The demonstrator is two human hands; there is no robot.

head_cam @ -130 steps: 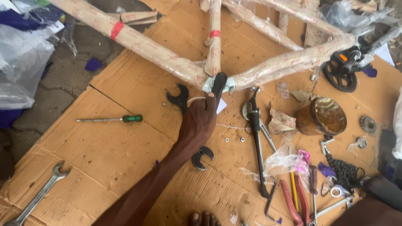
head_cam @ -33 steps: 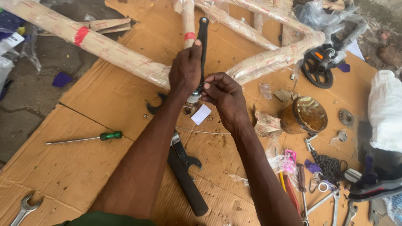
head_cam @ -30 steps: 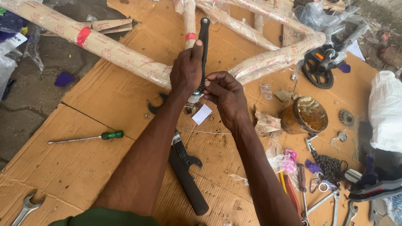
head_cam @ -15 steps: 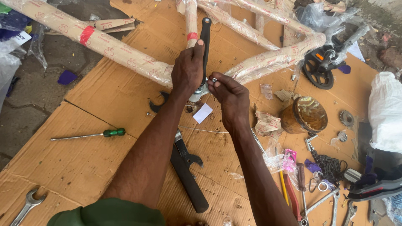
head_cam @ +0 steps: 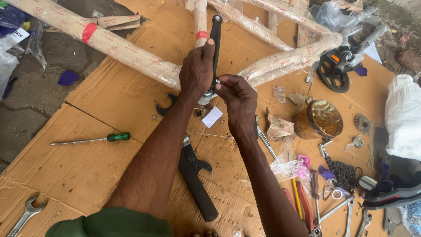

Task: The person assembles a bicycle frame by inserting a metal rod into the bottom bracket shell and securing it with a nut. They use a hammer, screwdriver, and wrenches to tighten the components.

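A bicycle frame (head_cam: 123, 46) wrapped in brown paper lies across sheets of cardboard (head_cam: 87, 171). A black crank arm (head_cam: 215, 39) stands up along its bottom bracket. My left hand (head_cam: 198, 70) is wrapped around that crank arm, thumb lying up the arm. My right hand (head_cam: 234, 94) pinches a small metal part at the crank's lower end, fingertips touching the left hand. A white scrap of paper (head_cam: 212, 117) lies just below both hands.
A large black wrench (head_cam: 196, 180) lies under my forearms. A green-handled screwdriver (head_cam: 94, 139) rests at left, a silver spanner (head_cam: 26, 213) at bottom left. A brown tin (head_cam: 319, 120), a chainring with pedal (head_cam: 335, 72), pliers and loose tools (head_cam: 307, 197) crowd the right.
My left hand left the floor tools and took hold of the crank arm. Over the last second my right hand's fingers shifted slightly at the crank's lower end; the view crept closer.
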